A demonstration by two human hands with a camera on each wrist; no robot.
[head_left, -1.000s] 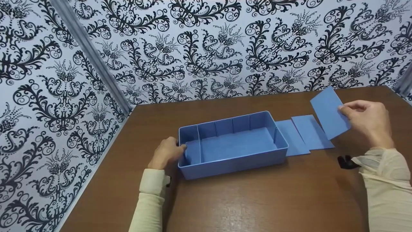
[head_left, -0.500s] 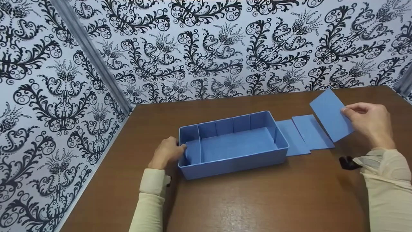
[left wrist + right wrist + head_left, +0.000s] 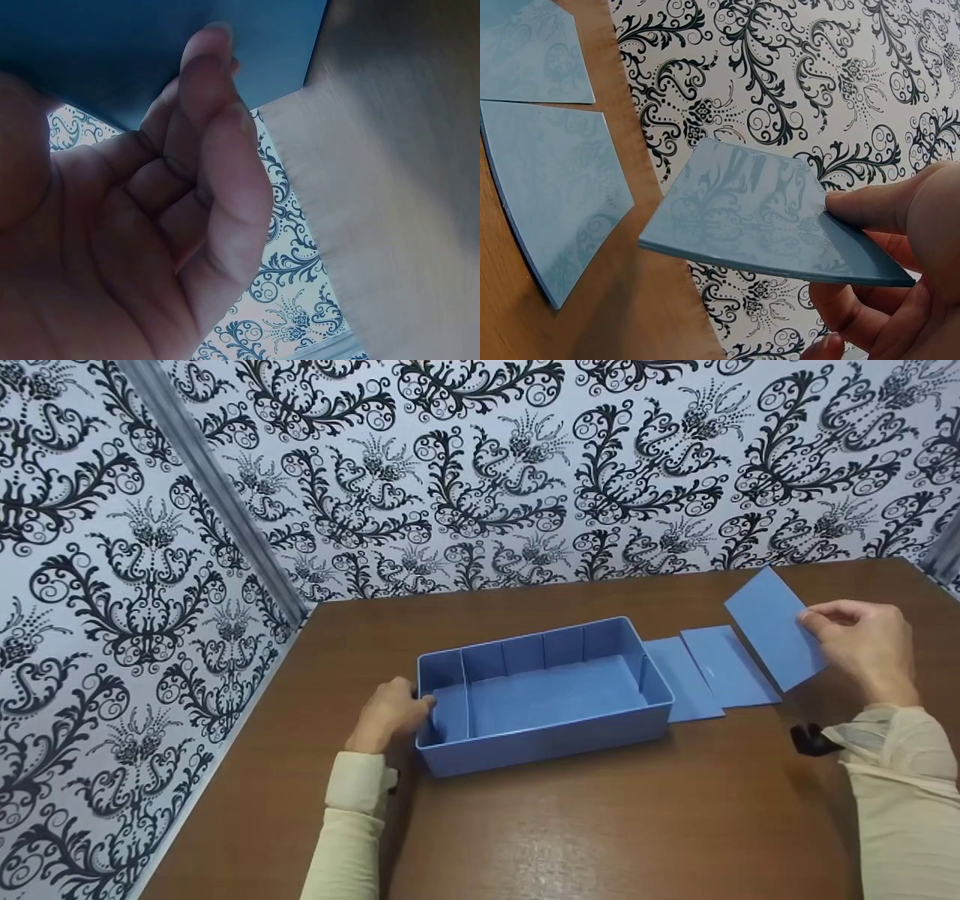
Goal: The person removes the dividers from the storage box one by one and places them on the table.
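Note:
A blue rectangular plastic box (image 3: 547, 746) sits on the table, with one divider (image 3: 466, 697) standing across it near the left end. My left hand (image 3: 386, 712) grips the box's left end wall, thumb over the rim; the left wrist view shows bent fingers against the box wall (image 3: 112, 45). Off to the right, my right hand (image 3: 866, 645) pinches a thin flat blue divider panel (image 3: 776, 630) by its edge, holding it tilted above the table. In the right wrist view the panel's glossy face (image 3: 742, 217) reflects the wallpaper, thumb on top and fingers beneath.
Two more blue panels lie flat right of the box: one (image 3: 686, 682) is partly hidden by its end wall, the other (image 3: 727, 664) overlaps it. Patterned wallpaper (image 3: 495, 472) rises behind the brown table (image 3: 585, 825); another wall stands at left.
Over the past second my right hand has shifted slightly right and down with the panel, whose tilt changes a little. My left hand and the box stay in place.

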